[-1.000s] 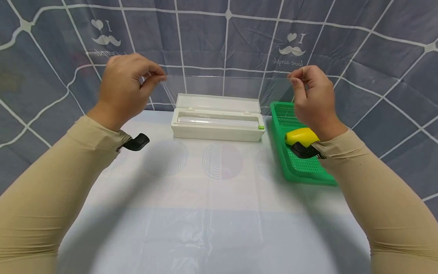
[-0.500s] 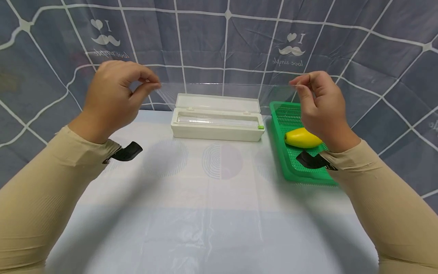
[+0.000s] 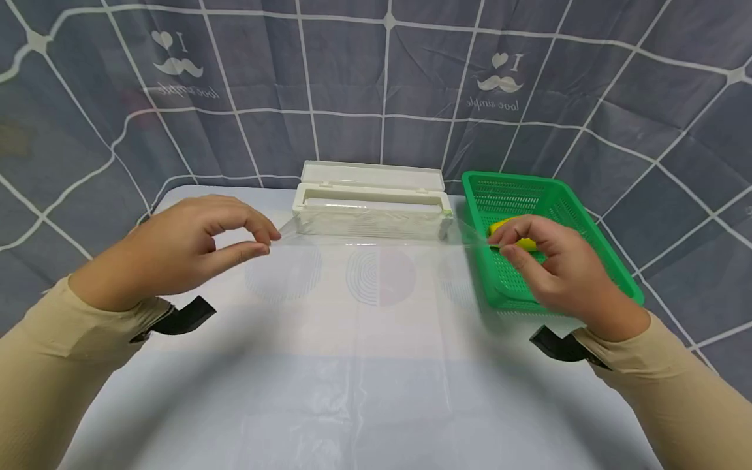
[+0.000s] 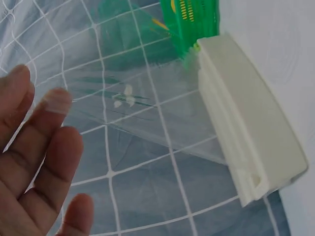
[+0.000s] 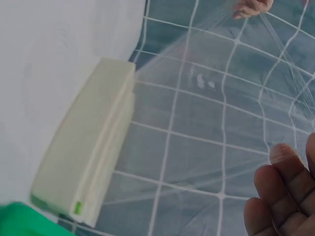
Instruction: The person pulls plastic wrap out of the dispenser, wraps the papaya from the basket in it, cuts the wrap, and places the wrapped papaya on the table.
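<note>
A clear sheet of cling film (image 3: pixel 376 230) stretches out of a white dispenser box (image 3: pixel 370 196) with its lid up, low over the table. My left hand (image 3: pixel 266 239) pinches the film's left corner between thumb and forefinger. My right hand (image 3: pixel 496 240) pinches the right corner, over the near-left part of a green basket (image 3: pixel 593 254). A yellow fruit (image 3: pixel 519 243) in the basket is mostly hidden behind that hand. In the left wrist view my fingers (image 4: pixel 44 162) lie before the film (image 4: pixel 147 113) and box (image 4: pixel 251 128). The right wrist view shows the film (image 5: pixel 206 98) and box (image 5: pixel 88 162).
A table with a white cover (image 3: pixel 376 378) spreads in front of me, printed with pale circles (image 3: pixel 380 277). A grey-blue checked cloth (image 3: pixel 352 85) hangs behind and around the table. Black wrist mounts (image 3: pixel 182 316) sit under both sleeves.
Both hands have come down from chest height towards the table and towards me, still pinching the film. The sheet is drawn further out and now lies low over the table.
</note>
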### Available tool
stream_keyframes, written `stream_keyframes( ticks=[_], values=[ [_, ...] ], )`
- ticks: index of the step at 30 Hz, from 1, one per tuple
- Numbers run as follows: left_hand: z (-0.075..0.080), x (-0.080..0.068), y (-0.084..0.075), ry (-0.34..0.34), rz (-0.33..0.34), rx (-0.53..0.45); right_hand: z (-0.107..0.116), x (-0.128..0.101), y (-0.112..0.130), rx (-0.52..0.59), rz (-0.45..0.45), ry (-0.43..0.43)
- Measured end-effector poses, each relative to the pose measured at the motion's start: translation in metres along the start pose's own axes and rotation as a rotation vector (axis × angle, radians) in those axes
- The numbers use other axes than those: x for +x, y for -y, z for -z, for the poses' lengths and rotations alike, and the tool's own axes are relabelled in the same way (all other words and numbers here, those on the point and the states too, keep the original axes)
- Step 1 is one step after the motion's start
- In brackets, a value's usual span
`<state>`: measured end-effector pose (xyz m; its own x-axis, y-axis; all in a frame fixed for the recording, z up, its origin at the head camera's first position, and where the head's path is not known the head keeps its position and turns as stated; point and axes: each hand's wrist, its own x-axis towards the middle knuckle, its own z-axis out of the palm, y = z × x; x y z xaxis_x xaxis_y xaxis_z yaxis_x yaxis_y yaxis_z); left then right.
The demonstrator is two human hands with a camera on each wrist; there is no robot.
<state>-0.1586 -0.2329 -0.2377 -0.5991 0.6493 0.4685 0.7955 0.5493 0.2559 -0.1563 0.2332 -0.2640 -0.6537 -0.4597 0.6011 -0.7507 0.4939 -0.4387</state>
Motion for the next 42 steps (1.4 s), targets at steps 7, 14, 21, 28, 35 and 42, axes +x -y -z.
stream_keyframes(
  ticks=[7,14,21,28,35,42],
  values=[
    [-0.026,-0.021,-0.002,0.239,0.100,-0.152,-0.015,-0.038,-0.007,0.023,0.006,0.171],
    [-0.058,-0.038,0.000,0.428,0.201,-0.191,-0.039,-0.069,-0.019,0.029,-0.045,0.305],
    [-0.097,-0.053,0.011,0.516,0.249,-0.261,-0.065,-0.090,-0.033,0.003,-0.092,0.411],
    [-0.127,-0.064,0.022,0.506,0.260,-0.238,-0.085,-0.102,-0.046,-0.034,-0.069,0.477],
    [-0.144,-0.069,0.028,0.499,0.265,-0.248,-0.096,-0.106,-0.049,-0.078,-0.066,0.540],
    [-0.147,-0.067,0.023,0.514,0.298,-0.237,-0.101,-0.106,-0.048,-0.141,-0.138,0.615]
  ],
)
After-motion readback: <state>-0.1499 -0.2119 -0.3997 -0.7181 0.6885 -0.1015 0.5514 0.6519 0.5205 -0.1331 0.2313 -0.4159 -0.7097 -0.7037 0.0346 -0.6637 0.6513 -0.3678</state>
